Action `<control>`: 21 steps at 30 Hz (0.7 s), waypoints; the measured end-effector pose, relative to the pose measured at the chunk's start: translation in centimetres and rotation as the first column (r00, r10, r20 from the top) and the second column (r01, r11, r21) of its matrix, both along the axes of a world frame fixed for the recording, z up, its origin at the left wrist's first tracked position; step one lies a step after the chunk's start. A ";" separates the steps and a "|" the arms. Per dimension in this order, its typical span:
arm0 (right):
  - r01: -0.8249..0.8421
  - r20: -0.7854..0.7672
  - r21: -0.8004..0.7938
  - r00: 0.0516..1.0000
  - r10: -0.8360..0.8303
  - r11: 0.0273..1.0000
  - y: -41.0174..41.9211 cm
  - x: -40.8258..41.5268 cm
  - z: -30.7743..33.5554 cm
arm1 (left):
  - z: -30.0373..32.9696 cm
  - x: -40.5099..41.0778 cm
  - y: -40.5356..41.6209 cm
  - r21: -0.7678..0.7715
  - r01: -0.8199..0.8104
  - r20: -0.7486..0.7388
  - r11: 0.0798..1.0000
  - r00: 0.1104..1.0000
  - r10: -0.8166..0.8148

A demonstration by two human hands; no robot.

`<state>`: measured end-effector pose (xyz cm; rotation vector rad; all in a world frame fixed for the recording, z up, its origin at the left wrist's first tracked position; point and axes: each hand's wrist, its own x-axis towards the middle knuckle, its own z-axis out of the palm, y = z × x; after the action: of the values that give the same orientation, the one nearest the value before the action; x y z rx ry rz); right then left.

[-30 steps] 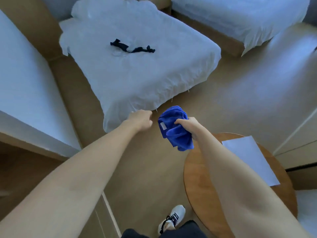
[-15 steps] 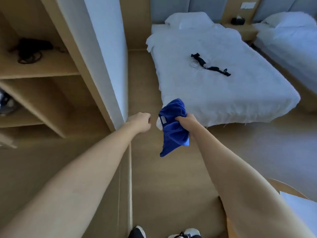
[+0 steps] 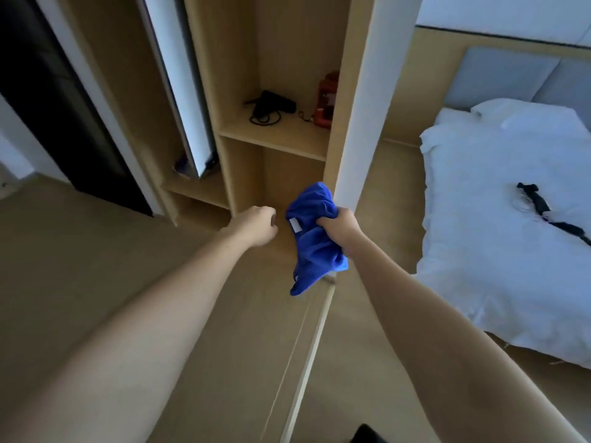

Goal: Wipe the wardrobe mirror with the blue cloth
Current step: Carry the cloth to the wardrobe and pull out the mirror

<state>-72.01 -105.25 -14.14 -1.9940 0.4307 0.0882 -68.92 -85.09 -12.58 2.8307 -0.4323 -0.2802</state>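
Observation:
My right hand [image 3: 339, 227] is closed around a bunched blue cloth [image 3: 315, 241] with a white label; its loose end hangs down. My left hand [image 3: 256, 227] hovers just left of the cloth, fingers curled, with nothing in it. Both hands are in front of an open wooden wardrobe [image 3: 275, 135]. A tall bright panel that looks like a mirror [image 3: 185, 91] stands left of the shelves, seen at a steep angle. A white upright panel [image 3: 367, 107] rises right behind the cloth.
On the wardrobe shelf lie a black corded hair dryer [image 3: 271, 107] and a red object [image 3: 324, 103]. A white bed [image 3: 495, 251] with a black strap [image 3: 540, 209] on it is at the right. A dark doorway [image 3: 64, 107] is at the far left.
The view has swung left from the beds and round table to the wardrobe. The cloth has stayed in my right hand and hangs longer; my left hand stays curled beside it.

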 end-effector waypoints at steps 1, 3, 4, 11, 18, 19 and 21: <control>-0.027 0.003 -0.004 1.000 0.027 1.000 1.8 1.0 0.4 | 0.3 0.4 1.7 -0.010 -0.032 0.001 0.999 0.999 0.032; -0.082 0.000 -0.010 0.997 0.082 0.997 5.2 2.9 1.1 | 0.9 1.1 4.8 -0.030 -0.089 0.003 0.996 0.996 0.089; -0.110 0.002 -0.009 0.994 0.110 0.994 6.9 3.9 1.4 | 1.1 1.5 6.3 -0.036 -0.112 0.008 0.993 0.994 0.113; -0.251 0.015 -0.013 0.968 0.251 0.968 16.9 11.4 1.6 | 1.8 5.8 15.6 -0.016 -0.245 0.036 0.969 0.969 0.245; -0.299 0.071 -0.030 0.951 0.300 0.954 24.7 23.2 1.5 | 2.4 16.0 24.1 0.029 -0.307 0.047 0.951 0.951 0.306; -0.289 0.066 -0.009 0.955 0.289 0.957 25.6 24.9 1.5 | 2.5 17.6 25.1 0.035 -0.315 0.045 0.948 0.949 0.313; -0.288 0.057 0.024 0.956 0.286 0.957 27.2 28.1 1.6 | 3.0 20.5 27.0 0.043 -0.335 0.028 0.941 0.942 0.334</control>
<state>-43.93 -78.02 -12.58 -2.0107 0.1018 0.2227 -48.45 -58.12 -9.55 2.8909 0.0571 -0.1933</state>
